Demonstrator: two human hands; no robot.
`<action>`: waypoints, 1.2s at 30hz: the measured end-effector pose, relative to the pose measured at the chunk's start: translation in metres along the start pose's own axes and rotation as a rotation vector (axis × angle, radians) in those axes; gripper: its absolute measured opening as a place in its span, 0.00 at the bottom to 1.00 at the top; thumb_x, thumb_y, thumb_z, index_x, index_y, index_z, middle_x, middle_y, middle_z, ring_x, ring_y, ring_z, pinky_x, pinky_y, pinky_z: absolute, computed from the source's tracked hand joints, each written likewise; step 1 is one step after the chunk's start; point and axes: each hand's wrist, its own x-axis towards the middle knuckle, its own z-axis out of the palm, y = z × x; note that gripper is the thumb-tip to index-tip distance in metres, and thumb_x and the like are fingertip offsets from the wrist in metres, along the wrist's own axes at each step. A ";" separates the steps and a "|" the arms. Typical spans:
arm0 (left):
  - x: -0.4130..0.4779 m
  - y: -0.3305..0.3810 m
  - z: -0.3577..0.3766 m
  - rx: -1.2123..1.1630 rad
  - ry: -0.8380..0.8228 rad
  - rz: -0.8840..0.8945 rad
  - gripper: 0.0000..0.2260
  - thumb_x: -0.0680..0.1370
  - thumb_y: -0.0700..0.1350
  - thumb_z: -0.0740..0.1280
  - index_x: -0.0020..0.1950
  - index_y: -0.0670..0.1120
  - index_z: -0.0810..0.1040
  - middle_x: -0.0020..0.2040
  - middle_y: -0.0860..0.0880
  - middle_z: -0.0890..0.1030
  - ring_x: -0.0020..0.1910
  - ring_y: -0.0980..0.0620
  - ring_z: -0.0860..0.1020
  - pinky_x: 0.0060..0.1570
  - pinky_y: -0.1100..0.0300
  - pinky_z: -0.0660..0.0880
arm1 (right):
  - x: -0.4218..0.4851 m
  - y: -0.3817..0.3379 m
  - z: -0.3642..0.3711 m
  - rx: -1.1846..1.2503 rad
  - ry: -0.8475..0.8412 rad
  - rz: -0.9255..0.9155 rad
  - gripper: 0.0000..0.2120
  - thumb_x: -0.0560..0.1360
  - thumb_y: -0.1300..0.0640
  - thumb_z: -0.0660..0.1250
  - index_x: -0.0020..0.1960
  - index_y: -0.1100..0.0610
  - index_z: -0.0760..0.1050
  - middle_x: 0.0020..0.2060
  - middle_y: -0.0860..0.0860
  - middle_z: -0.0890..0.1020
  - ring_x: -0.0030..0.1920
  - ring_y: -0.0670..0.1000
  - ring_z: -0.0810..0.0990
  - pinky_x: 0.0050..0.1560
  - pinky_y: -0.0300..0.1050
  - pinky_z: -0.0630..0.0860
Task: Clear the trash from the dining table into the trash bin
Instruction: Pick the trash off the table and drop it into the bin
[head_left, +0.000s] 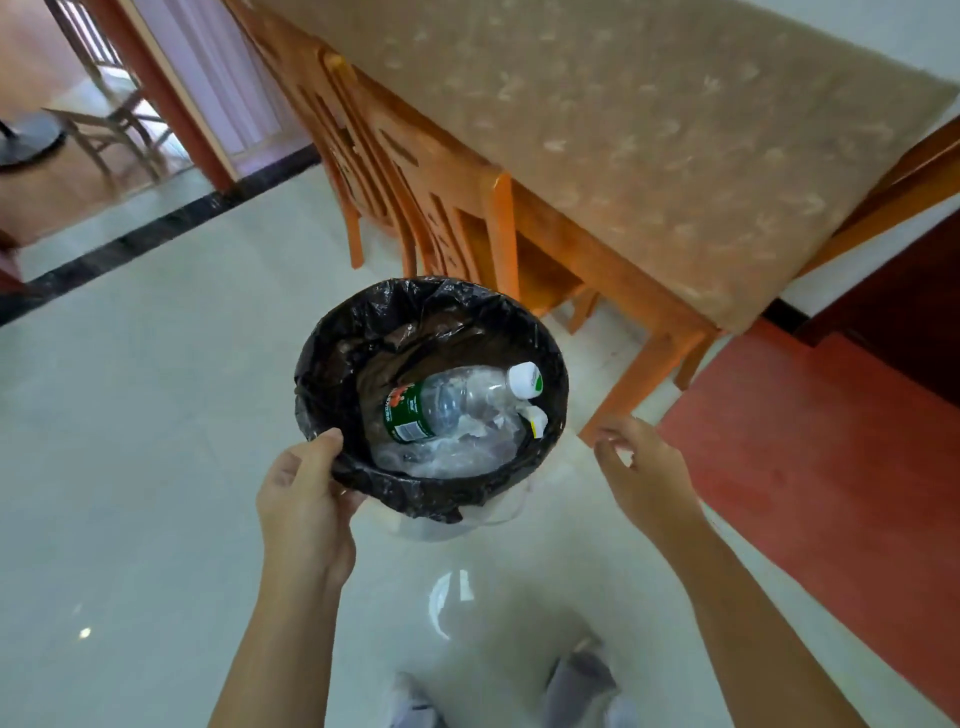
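Note:
A trash bin (332, 358) lined with a black bag is lifted off the pale floor in front of me. My left hand (306, 493) grips its near rim, thumb over the edge. Inside lie a clear plastic bottle (457, 400) with a green label and white cap, plus crumpled clear plastic (447, 457). My right hand (639, 467) hovers to the right of the bin, fingers apart, holding nothing. The dining table (649, 135), covered with a beige patterned cloth, stretches away at the upper right; its visible top carries nothing.
Orange wooden chairs (431, 197) are tucked along the table's left side, just behind the bin. A table leg (639, 379) stands close to my right hand. Red flooring (831, 441) lies to the right, a doorway with another chair (104, 124) at the far left. My feet (576, 680) show below.

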 end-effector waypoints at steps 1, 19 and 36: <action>0.013 -0.004 -0.015 0.024 -0.011 -0.013 0.09 0.76 0.40 0.65 0.36 0.46 0.70 0.35 0.49 0.76 0.32 0.55 0.77 0.30 0.64 0.77 | -0.002 -0.005 0.020 -0.002 0.003 0.011 0.12 0.74 0.62 0.60 0.56 0.56 0.75 0.50 0.53 0.81 0.46 0.48 0.76 0.41 0.34 0.64; 0.217 -0.280 -0.138 0.498 -0.002 -0.254 0.06 0.77 0.39 0.63 0.41 0.40 0.68 0.41 0.40 0.75 0.38 0.46 0.76 0.28 0.64 0.77 | 0.057 0.128 0.306 -0.308 -0.108 0.111 0.14 0.75 0.58 0.58 0.60 0.57 0.70 0.57 0.55 0.77 0.55 0.55 0.75 0.53 0.49 0.73; 0.294 -0.515 -0.165 0.515 -0.133 -0.556 0.07 0.79 0.41 0.61 0.41 0.41 0.71 0.40 0.45 0.79 0.41 0.50 0.79 0.39 0.59 0.72 | 0.074 0.278 0.420 -0.475 -0.172 0.149 0.15 0.75 0.58 0.58 0.62 0.58 0.68 0.57 0.56 0.75 0.56 0.56 0.73 0.52 0.50 0.72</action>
